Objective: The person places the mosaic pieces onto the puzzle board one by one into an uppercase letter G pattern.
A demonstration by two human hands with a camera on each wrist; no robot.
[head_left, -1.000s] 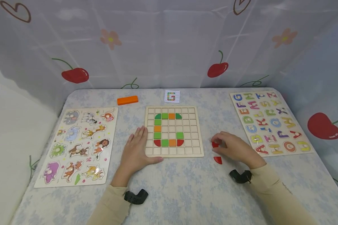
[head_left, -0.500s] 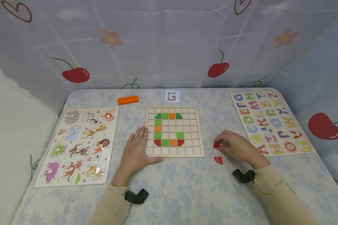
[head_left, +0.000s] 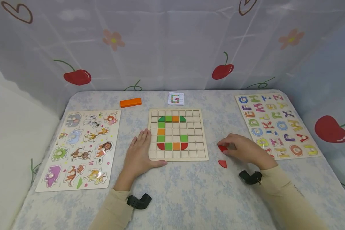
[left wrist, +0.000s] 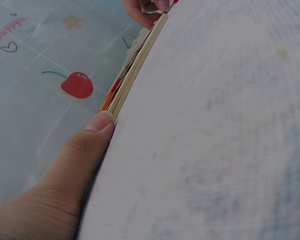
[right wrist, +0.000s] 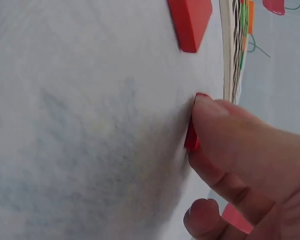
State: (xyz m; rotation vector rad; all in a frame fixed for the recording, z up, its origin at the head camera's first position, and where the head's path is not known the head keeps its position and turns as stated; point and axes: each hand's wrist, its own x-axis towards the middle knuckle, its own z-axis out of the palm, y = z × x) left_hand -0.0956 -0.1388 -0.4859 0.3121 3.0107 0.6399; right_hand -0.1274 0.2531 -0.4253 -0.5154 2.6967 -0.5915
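A wooden grid board [head_left: 192, 155] lies mid-table, with green, orange and red tiles set in its cells. My left hand [head_left: 138, 156] rests flat at its left side, fingers straight; in the left wrist view the thumb [left wrist: 82, 155] touches the board's near edge. To the right of the board, my right hand [head_left: 244, 150] pinches a red quarter-circle tile [head_left: 222, 149] between thumb and fingers, close to the tabletop. In the right wrist view the thumb covers much of that tile [right wrist: 192, 136]. A second red quarter-circle tile [head_left: 222, 164] lies just nearer on the table.
A small pattern card [head_left: 176, 98] and an orange block [head_left: 130, 102] lie behind the board. An animal puzzle board [head_left: 84, 185] is at the left, a letter puzzle board [head_left: 311, 135] at the right. A printed cloth [head_left: 172, 48] stands behind the table.
My right hand has shifted slightly right, and the red tile it pinches has moved right and turned a little. The left hand stays on the board's edge.
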